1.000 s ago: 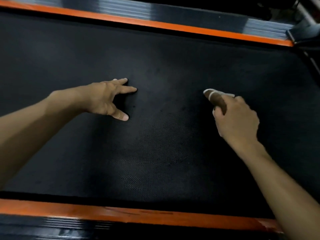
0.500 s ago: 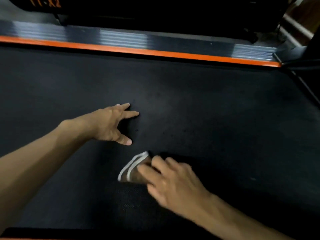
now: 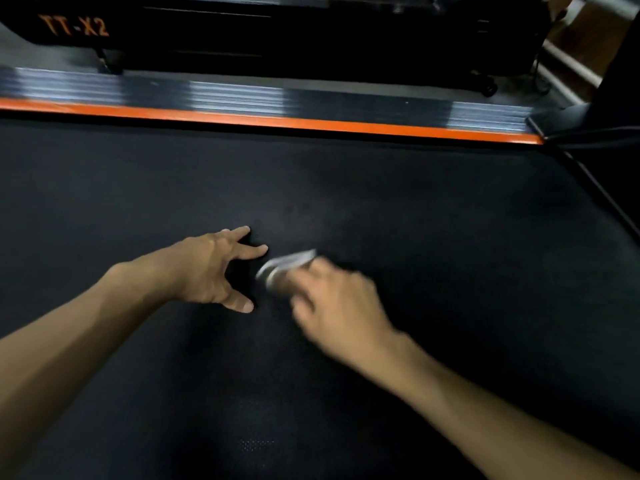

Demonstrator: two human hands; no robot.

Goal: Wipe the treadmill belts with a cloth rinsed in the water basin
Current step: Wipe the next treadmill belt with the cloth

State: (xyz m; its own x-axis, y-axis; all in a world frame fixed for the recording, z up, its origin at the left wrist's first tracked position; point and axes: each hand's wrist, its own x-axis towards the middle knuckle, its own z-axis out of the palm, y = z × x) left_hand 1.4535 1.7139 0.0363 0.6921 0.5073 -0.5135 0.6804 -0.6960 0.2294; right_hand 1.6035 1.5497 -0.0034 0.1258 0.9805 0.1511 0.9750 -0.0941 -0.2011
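Note:
The black textured treadmill belt point(image 3: 450, 237) fills most of the head view. My left hand point(image 3: 207, 268) rests on the belt near its middle, fingers spread and straight, thumb planted. Just right of it, my right hand point(image 3: 339, 306) is blurred by motion and holds a small folded cloth point(image 3: 284, 265), dark with pale edges, against the belt. The cloth sticks out from under my fingers, a short gap from my left index fingertip. Most of the cloth is hidden under the hand.
An orange side rail point(image 3: 311, 123) with a ribbed grey foot strip point(image 3: 235, 97) runs along the belt's far edge. Beyond it stands a black machine marked TT-X2 point(image 3: 72, 27). A dark upright post point(image 3: 620, 81) rises at the far right. No water basin shows.
My right hand swept the cloth from the belt's right side toward me and left, then up beside my left hand. The left hand stayed planted; the view tilted upward.

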